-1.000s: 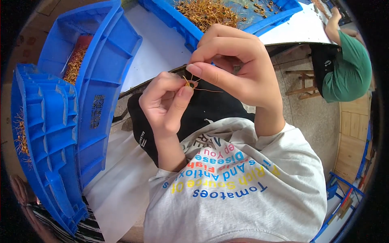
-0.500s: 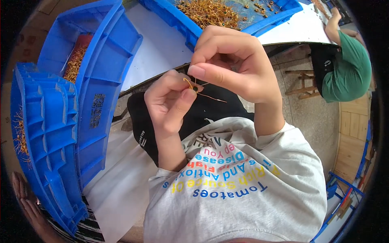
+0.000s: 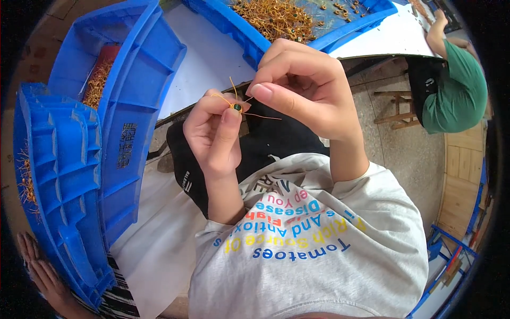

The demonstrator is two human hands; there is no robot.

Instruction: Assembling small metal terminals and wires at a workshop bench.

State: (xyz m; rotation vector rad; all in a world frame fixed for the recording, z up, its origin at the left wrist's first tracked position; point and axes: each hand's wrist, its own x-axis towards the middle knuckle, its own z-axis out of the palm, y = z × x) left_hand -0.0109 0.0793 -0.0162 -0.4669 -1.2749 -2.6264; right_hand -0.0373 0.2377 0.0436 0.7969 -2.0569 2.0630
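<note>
Between the thumb and forefinger of my left hand (image 3: pixel 215 139) is a small wire-wound ring coil (image 3: pixel 237 107) with a dark green core. Thin copper-coloured wire ends stick out from it: some point up and left, and one long end stretches to the right. My right hand (image 3: pixel 313 90) is just right of the coil, thumb and forefinger pinched together at a wire end (image 3: pixel 249 99) coming from it. Its other fingers are curled. Both hands are held up over my lap, near the table edge.
A shallow blue tray (image 3: pixel 366 27) on the white table (image 3: pixel 199 58) holds a heap of wired coils (image 3: pixel 273 18) and several loose rings. Blue crates (image 3: pixel 143 122) stand at left, with more coils inside. Another person's hand (image 3: pixel 45 271) is at lower left; a person in green (image 3: pixel 457 90) sits far right by a wooden stool (image 3: pixel 398 109).
My left hand has moved slightly left and up with the coil, which is turned so its green core shows more. The right hand has shifted slightly down. The other person's hand at lower left reaches further in.
</note>
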